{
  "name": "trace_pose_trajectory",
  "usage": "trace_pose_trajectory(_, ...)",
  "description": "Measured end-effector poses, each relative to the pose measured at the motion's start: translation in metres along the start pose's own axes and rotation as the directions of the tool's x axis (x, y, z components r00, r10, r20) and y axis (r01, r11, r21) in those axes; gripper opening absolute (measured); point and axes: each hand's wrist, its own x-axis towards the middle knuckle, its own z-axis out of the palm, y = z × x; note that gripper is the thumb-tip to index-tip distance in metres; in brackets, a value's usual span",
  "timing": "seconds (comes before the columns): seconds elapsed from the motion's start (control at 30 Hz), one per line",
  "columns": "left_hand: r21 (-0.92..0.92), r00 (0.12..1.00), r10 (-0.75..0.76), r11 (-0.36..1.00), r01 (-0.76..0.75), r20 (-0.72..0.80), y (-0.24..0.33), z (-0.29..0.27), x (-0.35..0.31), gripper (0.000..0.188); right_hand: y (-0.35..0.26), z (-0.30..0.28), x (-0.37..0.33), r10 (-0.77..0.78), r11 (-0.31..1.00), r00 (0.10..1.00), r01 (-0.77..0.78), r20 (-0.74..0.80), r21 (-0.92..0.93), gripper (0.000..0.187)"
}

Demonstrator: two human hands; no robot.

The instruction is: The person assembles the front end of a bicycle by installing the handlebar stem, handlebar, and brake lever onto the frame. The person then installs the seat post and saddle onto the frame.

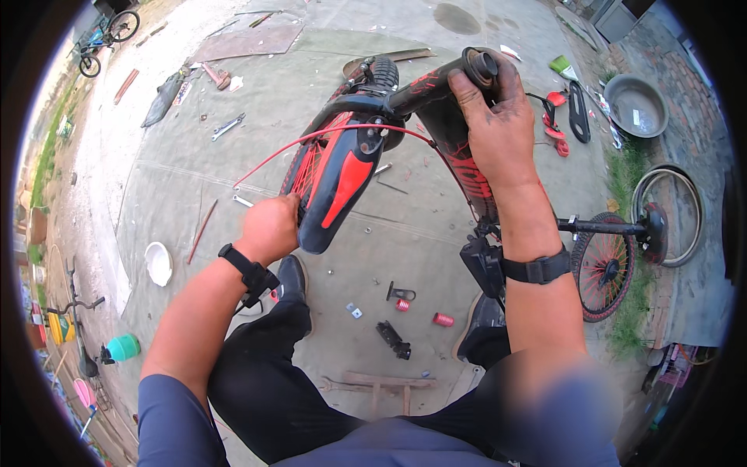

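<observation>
A black-and-red bicycle frame (pixel 459 159) stands tilted in front of me. My right hand (pixel 502 121) is closed around the upper end of its head tube (pixel 424 92), next to the open bearing cup (pixel 476 64). My left hand (pixel 271 226) is closed at the near edge of the front wheel (pixel 311 159), its fingertips partly hidden. Beside those fingers is the black-and-red mudguard (pixel 338 191). The fork crown (pixel 358 103) meets the lower end of the head tube. A loose red cable (pixel 311 134) arches across the mudguard and frame.
Between my feet lie red springs (pixel 443 319), a black bracket (pixel 401 293) and a black clamp-like part (pixel 394 340). Wrenches (pixel 228 126) and a white bowl (pixel 158 263) are on the left. Rightward are a grey basin (pixel 636 105) and a red-spoked wheel (pixel 604 267).
</observation>
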Motion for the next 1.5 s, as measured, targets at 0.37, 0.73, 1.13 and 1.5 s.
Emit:
trace_pose_trajectory(0.37,0.019,0.992,-0.126,0.992,0.126,0.024,0.056,0.004,-0.063,0.012,-0.036,-0.013,-0.038,0.018,1.000,0.996,-0.019,0.087,0.010,0.042)
trace_pose_trajectory(0.73,-0.094,0.990,-0.100,0.989,0.110,0.101,0.110,0.004,-0.118,0.043,-0.066,-0.040,-0.078,0.059,0.998,0.965,-0.053,0.255,-0.032,0.048)
trace_pose_trajectory(1.13,-0.508,0.955,-0.007,0.846,0.164,0.298,0.094,-0.072,-0.108,0.028,-0.065,-0.043,-0.087,0.092,0.996,0.954,-0.082,0.285,-0.047,0.050)
trace_pose_trajectory(1.5,-0.737,0.931,-0.074,0.635,-0.233,-0.358,0.142,-0.085,-0.072,0.032,-0.071,-0.042,-0.088,0.111,0.988,0.952,-0.137,0.286,0.072,0.050)
